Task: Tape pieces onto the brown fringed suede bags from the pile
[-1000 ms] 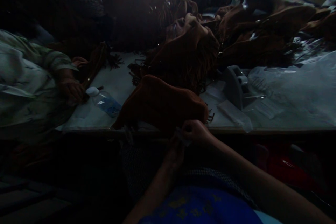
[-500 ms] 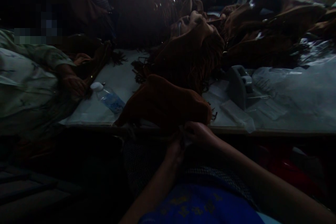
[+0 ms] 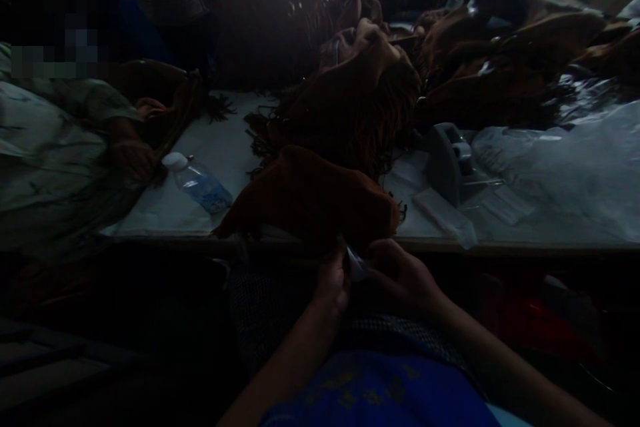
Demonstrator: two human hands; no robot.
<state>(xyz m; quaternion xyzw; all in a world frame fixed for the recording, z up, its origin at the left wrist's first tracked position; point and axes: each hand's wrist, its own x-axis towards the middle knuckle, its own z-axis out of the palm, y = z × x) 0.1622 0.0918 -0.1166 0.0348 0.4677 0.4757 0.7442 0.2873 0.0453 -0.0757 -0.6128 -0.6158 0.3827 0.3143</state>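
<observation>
A rust-brown fringed cloth, like a shawl (image 3: 310, 190), lies bunched on the table, its near edge hanging over the front. Just below that edge my left hand (image 3: 333, 283) is closed, thumb and fingers pinching a small white piece (image 3: 356, 265) that resembles a tag or slip of paper. My right hand (image 3: 403, 273) is closed at the right side of the same white piece, fingers bent toward it. Dim light hides the fingertips and whether the white piece is joined to the cloth.
On the white table (image 3: 200, 140) lies a water bottle (image 3: 203, 183) at left. A grey tape dispenser (image 3: 447, 160) and clear plastic bags (image 3: 565, 167) are at right. More brown fringed cloths (image 3: 350, 93) are heaped behind. A co-worker's hand (image 3: 133, 157) rests at far left.
My right hand has shifted slightly right and down, apart from the left hand. More of the white piece now shows between them. The whole view has moved a little.
</observation>
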